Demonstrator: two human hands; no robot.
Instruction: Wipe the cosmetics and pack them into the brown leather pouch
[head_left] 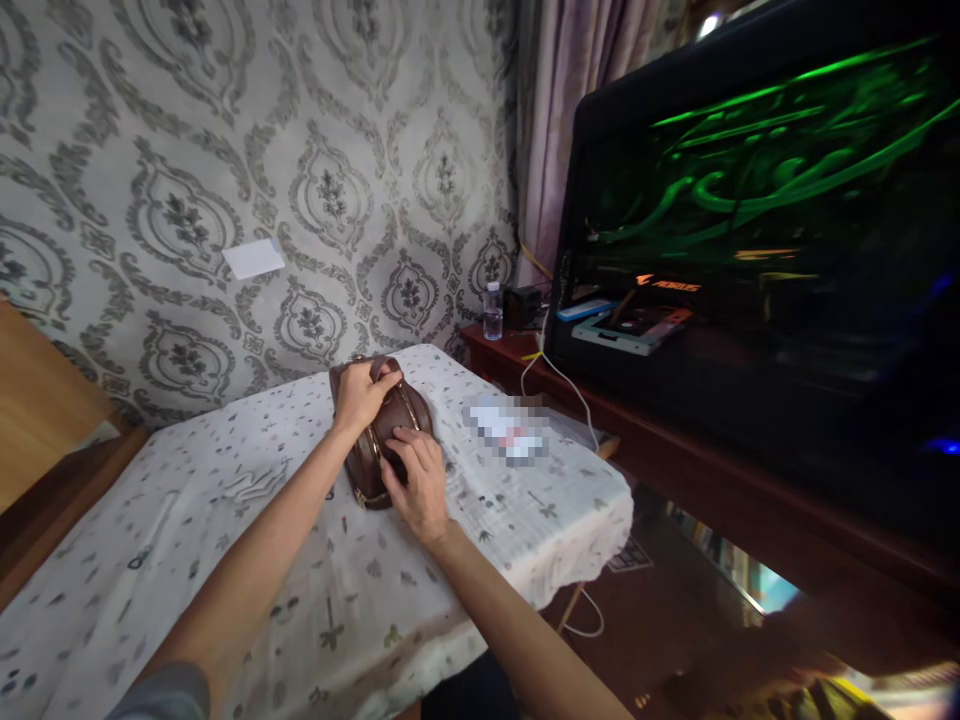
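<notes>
A brown leather-look handbag (405, 405) with gold zippers lies on the cloth-covered table. My left hand (361, 398) is closed on its upper part by the short carry handle (385, 366). On the near side of the bag, my right hand (421, 485) rests with bent fingers by a zipper (373, 440). Its thumb and fingertips appear apart, with nothing visible between them. Both hands hide parts of the bag, and its contents do not show.
White patterned cloth (525, 520) covers the table. A blurred-out item (508, 428) lies right of the bag. A dark red desk (487, 350) carries a water bottle (493, 312) and a large black glass-fronted computer case (750, 390). A white cable (574, 385) hangs near the table's corner.
</notes>
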